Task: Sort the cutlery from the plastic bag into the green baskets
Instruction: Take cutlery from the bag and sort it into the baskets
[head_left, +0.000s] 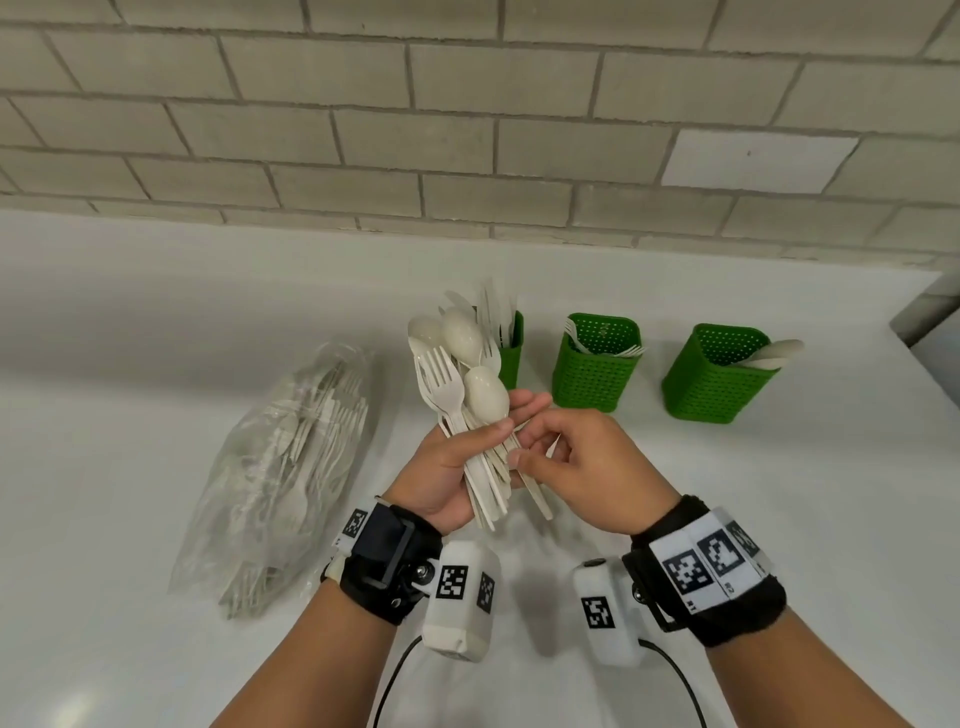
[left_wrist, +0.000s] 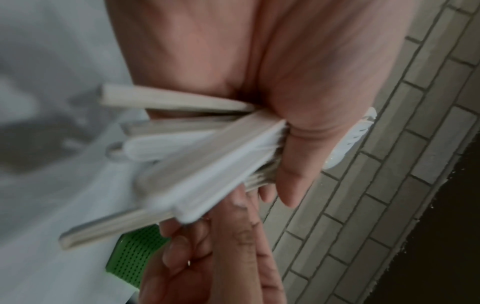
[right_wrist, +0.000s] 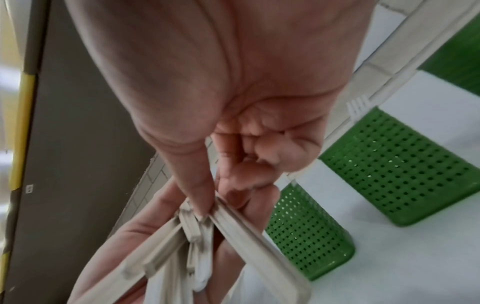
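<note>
- The left hand (head_left: 447, 467) has its fingers clamped round a mixed bunch of cutlery (head_left: 462, 374).
- The right hand (head_left: 582, 467) pinches one handle just beside them.
- Slide that piece out slowly, keeping the bunch tight.
- The baskets (head_left: 595, 374) stand beyond the fingers on the desk (head_left: 156, 322); the bag (head_left: 280, 478) lies to their left.

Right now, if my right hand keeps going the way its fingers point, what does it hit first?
The right hand points left, and its fingertips already pinch a handle in the cutlery bundle held by the left hand. Beyond that, probably the left palm.
</note>
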